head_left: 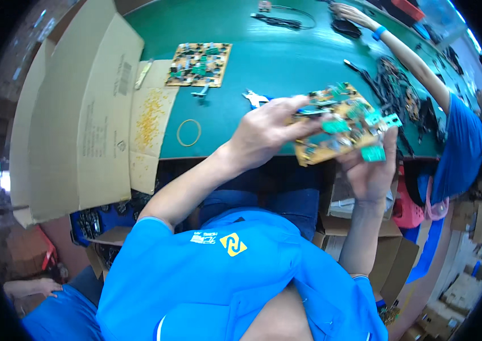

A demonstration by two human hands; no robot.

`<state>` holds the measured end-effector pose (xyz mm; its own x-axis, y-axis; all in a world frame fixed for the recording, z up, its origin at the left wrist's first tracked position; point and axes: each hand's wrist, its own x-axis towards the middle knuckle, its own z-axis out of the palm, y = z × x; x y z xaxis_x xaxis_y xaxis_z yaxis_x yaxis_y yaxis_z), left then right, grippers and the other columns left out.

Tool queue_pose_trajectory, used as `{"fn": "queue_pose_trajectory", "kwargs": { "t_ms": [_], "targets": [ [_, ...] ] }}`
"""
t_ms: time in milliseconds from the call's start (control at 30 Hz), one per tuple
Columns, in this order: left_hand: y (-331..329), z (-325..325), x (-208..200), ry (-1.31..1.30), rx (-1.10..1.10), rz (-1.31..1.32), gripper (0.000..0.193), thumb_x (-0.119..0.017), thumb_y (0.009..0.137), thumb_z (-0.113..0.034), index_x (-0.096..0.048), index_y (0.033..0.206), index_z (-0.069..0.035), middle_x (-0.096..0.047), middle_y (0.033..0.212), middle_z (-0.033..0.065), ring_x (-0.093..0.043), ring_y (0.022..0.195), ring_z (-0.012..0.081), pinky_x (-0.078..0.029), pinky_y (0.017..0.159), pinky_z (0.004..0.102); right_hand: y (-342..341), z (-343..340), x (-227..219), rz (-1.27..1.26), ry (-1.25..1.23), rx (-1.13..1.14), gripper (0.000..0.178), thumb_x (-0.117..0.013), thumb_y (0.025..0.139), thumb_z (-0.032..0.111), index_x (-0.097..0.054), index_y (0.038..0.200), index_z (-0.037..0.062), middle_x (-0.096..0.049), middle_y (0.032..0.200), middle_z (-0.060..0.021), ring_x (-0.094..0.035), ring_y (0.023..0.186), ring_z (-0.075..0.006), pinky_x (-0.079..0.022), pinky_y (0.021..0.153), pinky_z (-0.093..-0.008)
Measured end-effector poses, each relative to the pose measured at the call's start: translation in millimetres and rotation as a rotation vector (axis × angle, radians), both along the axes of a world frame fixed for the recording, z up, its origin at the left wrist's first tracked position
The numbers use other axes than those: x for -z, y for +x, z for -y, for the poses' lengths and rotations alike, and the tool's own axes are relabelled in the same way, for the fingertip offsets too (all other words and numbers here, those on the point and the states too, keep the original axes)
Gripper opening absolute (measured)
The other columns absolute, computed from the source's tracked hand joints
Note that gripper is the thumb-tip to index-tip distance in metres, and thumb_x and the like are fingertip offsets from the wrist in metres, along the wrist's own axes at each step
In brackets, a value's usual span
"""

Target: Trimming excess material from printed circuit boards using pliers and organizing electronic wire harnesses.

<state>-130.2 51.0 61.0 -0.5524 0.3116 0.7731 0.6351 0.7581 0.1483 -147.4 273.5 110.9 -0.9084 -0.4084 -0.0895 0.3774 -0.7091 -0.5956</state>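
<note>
A tan circuit board (316,152) crowded with green and dark parts is held tilted above the table's near edge. My right hand (367,173) grips it from below and along its right side. At its left side my left hand (272,129) has thumb and fingers closed on a small upright part of the board; the exact grip is partly hidden. Just beyond my left hand lie cutting pliers (257,99) with blue handles. A second board panel (198,65) rests farther left, with a small loose green board (201,92) at its near edge.
An open cardboard box (76,119) stands at the left, yellow bits (151,118) scattered on its flap. A rubber band (188,132) lies on the green table (224,125). Black cables (391,91) are heaped at the right, where a co-worker's arm (414,62) reaches across.
</note>
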Motion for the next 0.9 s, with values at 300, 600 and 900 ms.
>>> {"fn": "queue_pose_trajectory", "kwargs": {
  "t_ms": [300,600,900],
  "targets": [
    [-61.0,10.9,6.6,-0.056,-0.091,0.003,0.055,-0.065,0.084,-0.005,-0.060,0.136,-0.021,-0.058,0.125,0.0109,-0.061,0.106,0.0258,-0.050,0.095,0.0352,-98.7,-23.4,56.1,0.019,0.139,0.029,0.025,-0.057,0.092,-0.001,-0.057,0.116,-0.0057,-0.069,0.108,-0.0173,-0.069,0.088,-0.0249,-0.057,0.082,-0.0322],
    [-10.4,32.8,0.9,0.400,-0.230,0.441,0.055,-0.066,0.079,0.003,-0.060,0.133,-0.009,-0.058,0.129,0.0113,-0.060,0.111,0.0280,-0.049,0.097,0.0360,-147.3,-3.6,65.6,-0.020,0.265,-0.018,0.020,-0.060,0.087,-0.003,-0.060,0.107,-0.0040,-0.069,0.102,-0.0146,-0.067,0.081,-0.0206,-0.056,0.074,-0.0269],
    [40.7,57.1,5.0,0.539,-0.387,0.333,0.044,-0.067,0.080,0.003,-0.065,0.123,-0.007,-0.061,0.126,0.0095,-0.061,0.112,0.0263,-0.049,0.096,0.0347,-167.2,153.0,27.0,-0.028,0.305,-0.322,0.025,-0.065,0.085,0.002,-0.060,0.109,-0.0033,-0.068,0.101,-0.0155,-0.065,0.083,-0.0205,-0.054,0.074,-0.0288]
  ]
}}
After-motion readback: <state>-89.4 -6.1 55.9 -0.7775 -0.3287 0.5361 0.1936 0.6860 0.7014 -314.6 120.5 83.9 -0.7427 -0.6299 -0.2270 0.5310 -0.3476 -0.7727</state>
